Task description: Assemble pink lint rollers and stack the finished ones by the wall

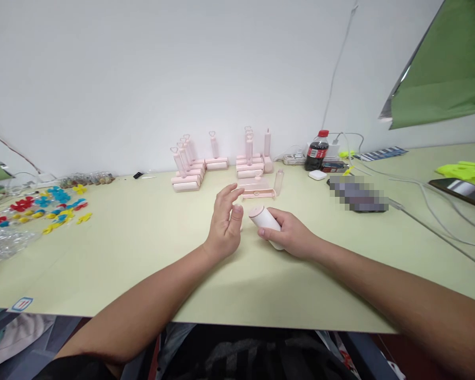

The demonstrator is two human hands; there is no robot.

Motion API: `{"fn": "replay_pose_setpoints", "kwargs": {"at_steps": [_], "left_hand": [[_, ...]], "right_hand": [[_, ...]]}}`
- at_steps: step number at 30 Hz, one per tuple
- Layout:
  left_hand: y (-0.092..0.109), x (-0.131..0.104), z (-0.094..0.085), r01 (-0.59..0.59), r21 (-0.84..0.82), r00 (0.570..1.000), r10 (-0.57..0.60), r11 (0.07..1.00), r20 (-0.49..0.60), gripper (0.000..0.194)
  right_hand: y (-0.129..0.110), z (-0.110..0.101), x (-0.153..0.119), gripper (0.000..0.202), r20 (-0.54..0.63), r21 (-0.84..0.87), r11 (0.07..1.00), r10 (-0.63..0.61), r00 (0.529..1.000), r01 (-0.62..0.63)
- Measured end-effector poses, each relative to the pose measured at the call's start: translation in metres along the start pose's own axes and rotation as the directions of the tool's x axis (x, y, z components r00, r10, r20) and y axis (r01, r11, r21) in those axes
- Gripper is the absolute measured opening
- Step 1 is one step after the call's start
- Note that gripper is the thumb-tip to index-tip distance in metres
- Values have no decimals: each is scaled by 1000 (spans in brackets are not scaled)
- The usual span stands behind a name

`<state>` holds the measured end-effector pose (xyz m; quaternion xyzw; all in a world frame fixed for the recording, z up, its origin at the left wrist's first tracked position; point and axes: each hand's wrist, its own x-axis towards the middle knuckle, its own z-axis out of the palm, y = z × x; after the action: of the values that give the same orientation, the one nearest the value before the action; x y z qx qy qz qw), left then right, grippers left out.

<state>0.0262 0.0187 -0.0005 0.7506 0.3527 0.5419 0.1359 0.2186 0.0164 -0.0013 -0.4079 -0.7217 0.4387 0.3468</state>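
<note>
My right hand (291, 235) is wrapped round a white roll (268, 221) with a pink end cap, which looks like a lint roller's roll. The roll is tilted, its capped end toward my left hand (225, 224). That hand is open and holds nothing, its fingers raised and the palm turned toward the roll, a small gap apart from it. Just beyond the hands lies a pink curved cover (258, 194) on the table. A translucent pink handle (279, 182) stands upright beside it.
Pink lint rollers with upright heart-topped handles stand in groups at the left (187, 182) and right (250, 170) near the wall. A cola bottle (316, 153), white case (317, 174), phone (463, 192) and cables lie right. Colourful flower-shaped pieces (59, 194) and clear bags (8, 245) lie left.
</note>
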Motion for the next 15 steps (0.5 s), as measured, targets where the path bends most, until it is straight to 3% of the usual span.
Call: {"fn": "replay_pose_setpoints", "kwargs": {"at_steps": [3,5,7,9,12,15], "left_hand": [[3,2,-2,-62,-9,985,63,998,160,35],[3,4,-4,-60,-6,981,61,998,183,33],[1,8,-8,14,62,992,-21,998,120,31],[-1,13,-12,131,213,972,-167,968,165,27],[-5,17,-18,174,498,844,-389,849,369,32],[-9,16,-21,113,612,709,-495,782,502,43]], "right_hand": [[1,0,0,35,-17,-7,1000,-13,1000,13],[2,-1,1,35,-35,-17,1000,-19,999,19],[4,-2,1,36,-60,-6,1000,-23,998,23],[4,-2,1,43,-77,54,998,-16,997,20],[2,-3,1,64,-103,148,989,6,995,10],[-1,-4,2,64,-157,159,987,13,988,12]]}}
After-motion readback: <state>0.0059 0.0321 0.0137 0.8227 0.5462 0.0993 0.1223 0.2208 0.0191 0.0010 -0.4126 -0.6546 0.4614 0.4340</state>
